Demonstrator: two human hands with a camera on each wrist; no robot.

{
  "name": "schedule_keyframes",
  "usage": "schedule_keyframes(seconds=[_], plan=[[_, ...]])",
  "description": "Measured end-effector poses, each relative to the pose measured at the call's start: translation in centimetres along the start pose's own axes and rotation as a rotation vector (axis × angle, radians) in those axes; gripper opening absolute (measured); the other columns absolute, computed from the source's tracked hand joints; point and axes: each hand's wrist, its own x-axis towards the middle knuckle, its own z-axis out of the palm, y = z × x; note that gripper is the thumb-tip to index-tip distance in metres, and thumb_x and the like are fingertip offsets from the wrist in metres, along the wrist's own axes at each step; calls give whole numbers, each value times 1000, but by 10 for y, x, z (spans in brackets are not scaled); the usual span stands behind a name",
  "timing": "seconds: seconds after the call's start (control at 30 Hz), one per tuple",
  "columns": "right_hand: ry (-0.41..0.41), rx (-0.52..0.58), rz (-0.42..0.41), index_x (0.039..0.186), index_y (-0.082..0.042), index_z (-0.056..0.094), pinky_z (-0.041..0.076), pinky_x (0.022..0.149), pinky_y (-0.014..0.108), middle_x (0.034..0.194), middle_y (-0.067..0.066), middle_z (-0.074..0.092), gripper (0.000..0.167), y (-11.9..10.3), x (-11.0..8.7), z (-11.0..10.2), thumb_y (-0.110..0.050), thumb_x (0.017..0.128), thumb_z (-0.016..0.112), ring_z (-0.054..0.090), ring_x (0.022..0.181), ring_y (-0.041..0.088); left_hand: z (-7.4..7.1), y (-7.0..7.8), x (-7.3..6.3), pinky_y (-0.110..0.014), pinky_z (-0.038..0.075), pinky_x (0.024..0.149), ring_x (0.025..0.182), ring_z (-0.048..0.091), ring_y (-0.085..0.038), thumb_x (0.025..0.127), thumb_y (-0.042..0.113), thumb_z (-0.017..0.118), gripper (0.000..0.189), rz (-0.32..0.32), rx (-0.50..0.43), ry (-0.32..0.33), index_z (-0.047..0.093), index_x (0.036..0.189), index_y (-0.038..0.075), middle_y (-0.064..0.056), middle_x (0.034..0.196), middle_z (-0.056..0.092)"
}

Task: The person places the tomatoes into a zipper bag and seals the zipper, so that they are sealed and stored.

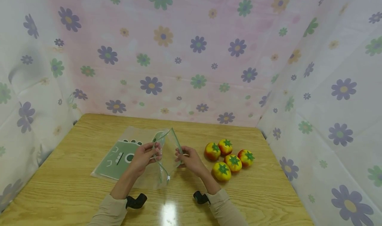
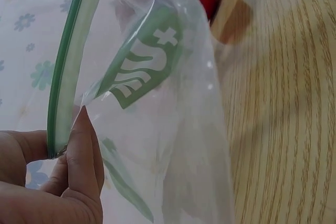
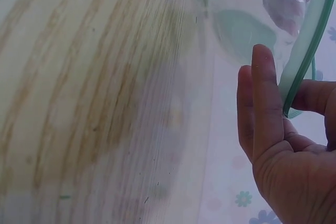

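Note:
A clear plastic zip bag (image 1: 169, 153) with a green zip rim is held up over the table, its mouth spread wide. My left hand (image 1: 144, 156) pinches one side of the rim between thumb and fingers; the left wrist view shows the green zip strip (image 2: 65, 72) in that grip. On the opposite side, my right hand (image 1: 191, 159) holds the rim, its thumb on one face and fingers on the other. A small white slider (image 1: 168, 178) sits at the rim's near corner. Green print with white marks (image 2: 144, 59) shows on the bag.
Left of the hands, a flat bag printed with a green cartoon face (image 1: 110, 163) lies on the wooden table (image 1: 65, 179). Several red-and-yellow toy tomatoes (image 1: 233, 163) with green leafy tops are grouped to the right. Flowered sheets (image 1: 185, 63) enclose the back and sides.

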Motion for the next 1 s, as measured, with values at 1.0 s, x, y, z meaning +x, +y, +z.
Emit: schedule_keyframes(seconds=[1.0], plan=[[193, -132, -150, 131, 6, 57, 63, 84, 43, 121, 30, 63, 35, 8, -5, -26, -20, 109, 50, 65, 103, 43, 8, -3, 5, -23, 62, 74, 80, 67, -8, 102, -3, 55, 40, 3, 13, 47, 48, 140, -14, -12, 111, 70]])
